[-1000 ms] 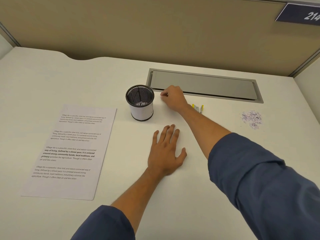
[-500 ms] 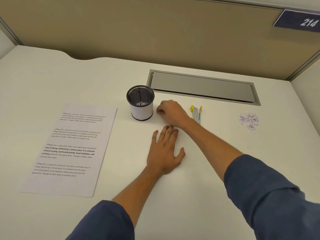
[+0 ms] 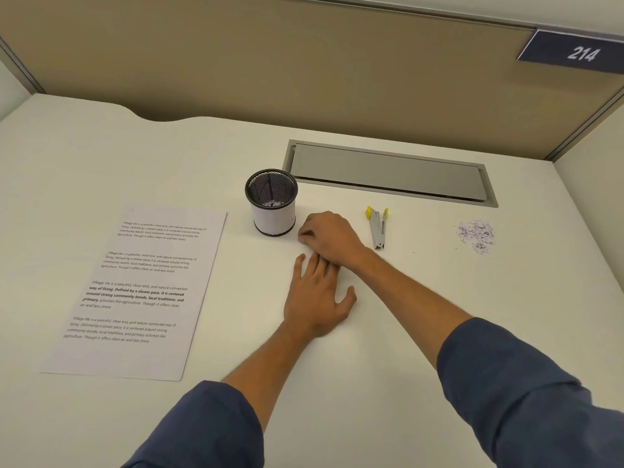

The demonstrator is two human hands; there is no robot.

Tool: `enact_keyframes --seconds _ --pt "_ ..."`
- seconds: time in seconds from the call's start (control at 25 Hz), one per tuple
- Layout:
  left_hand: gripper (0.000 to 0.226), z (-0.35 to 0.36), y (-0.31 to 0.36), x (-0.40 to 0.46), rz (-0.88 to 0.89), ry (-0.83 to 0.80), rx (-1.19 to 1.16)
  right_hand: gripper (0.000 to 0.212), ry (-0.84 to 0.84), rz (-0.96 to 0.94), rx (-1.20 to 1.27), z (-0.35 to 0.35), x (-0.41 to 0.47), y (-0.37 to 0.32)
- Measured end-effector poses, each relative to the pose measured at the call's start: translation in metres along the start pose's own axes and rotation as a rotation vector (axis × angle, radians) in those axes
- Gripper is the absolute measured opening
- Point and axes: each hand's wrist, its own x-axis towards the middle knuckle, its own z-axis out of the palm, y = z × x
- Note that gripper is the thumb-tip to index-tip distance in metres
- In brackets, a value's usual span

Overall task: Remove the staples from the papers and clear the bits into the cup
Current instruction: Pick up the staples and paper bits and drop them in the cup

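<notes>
A black mesh cup point(image 3: 272, 201) with a white paper wrap stands at mid-desk, with pale bits at its bottom. My right hand point(image 3: 329, 236) rests just right of the cup's base, fingers curled and pinched low on the desk; what they pinch is too small to see. My left hand point(image 3: 317, 298) lies flat, fingers spread, its fingertips tucked under my right wrist. A printed sheet of paper point(image 3: 141, 292) lies to the left. A grey staple remover with yellow tips point(image 3: 378, 228) lies right of my right hand. A pile of small bits point(image 3: 476, 236) sits at far right.
A grey metal cable hatch point(image 3: 388, 172) is set into the white desk point(image 3: 371, 332) behind the cup. A beige partition wall point(image 3: 304, 62) bounds the desk at the back, with a sign reading 214 point(image 3: 574, 52).
My right hand has drawn back from beside the cup's rim down to the desk near the cup's base, uncovering the staple remover. My left hand has stayed flat.
</notes>
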Motion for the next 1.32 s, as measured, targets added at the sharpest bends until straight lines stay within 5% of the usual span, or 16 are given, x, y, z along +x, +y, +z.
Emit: enact_keyframes --seconds 0.6,0.8,0.92,1.08,1.32 --pt "0.067 0.0 -0.002 -0.002 0.056 0.088 -0.084 0.023 -0.067 0.033 -0.444 0.0 -0.004 -0.046" --pt "0.065 0.0 0.0 -0.001 0.017 0.04 -0.025 0.02 -0.056 0.208 0.025 -0.01 -0.005 -0.026" --pt "0.068 0.001 -0.001 -0.001 0.001 0.025 -0.025 0.021 0.179 0.306 0.388 -0.024 -0.002 -0.025" --pt "0.067 0.002 -0.001 -0.001 -0.009 0.019 -0.029 0.016 0.453 0.255 0.583 -0.06 0.015 -0.037" --pt "0.068 0.002 -0.001 -0.001 -0.015 0.012 -0.016 0.026 0.319 0.035 0.021 -0.063 0.035 -0.055"
